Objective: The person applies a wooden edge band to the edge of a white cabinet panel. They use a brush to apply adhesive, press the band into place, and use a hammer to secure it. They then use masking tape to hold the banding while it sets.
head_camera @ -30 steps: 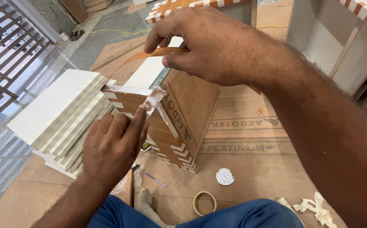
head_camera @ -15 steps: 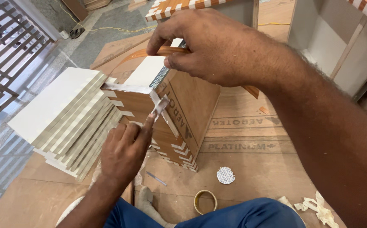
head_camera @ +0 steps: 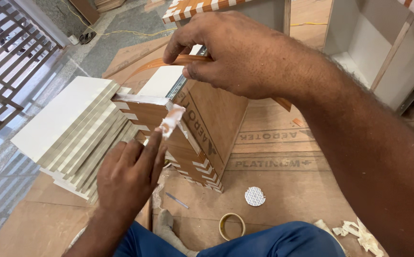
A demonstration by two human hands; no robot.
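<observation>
A wood-grain board stack [head_camera: 207, 119] stands upright on the floor in front of me. My right hand [head_camera: 240, 54] rests on its top and pinches a thin brown edge-band strip [head_camera: 183, 60] that curves away to the left. My left hand [head_camera: 131, 173] is lower, index finger raised, pinching a crumpled whitish piece of tape or film [head_camera: 172, 119] that peels off the stack's front corner edge. Orange-and-white striped tape marks the stack's lower edge.
A fanned stack of white panels [head_camera: 69, 128] leans to the left. On the brown floor sheet lie a tape roll [head_camera: 231, 225], a round white disc [head_camera: 255, 196], a small blade [head_camera: 176, 200] and whitish scraps [head_camera: 359, 235]. Open cabinet boxes [head_camera: 369, 52] stand behind; a metal grille [head_camera: 2, 71] is at far left.
My left hand slid down the corner edge and then drew back slightly, pulling the whitish film away from the stack. My right hand stayed on top holding the strip.
</observation>
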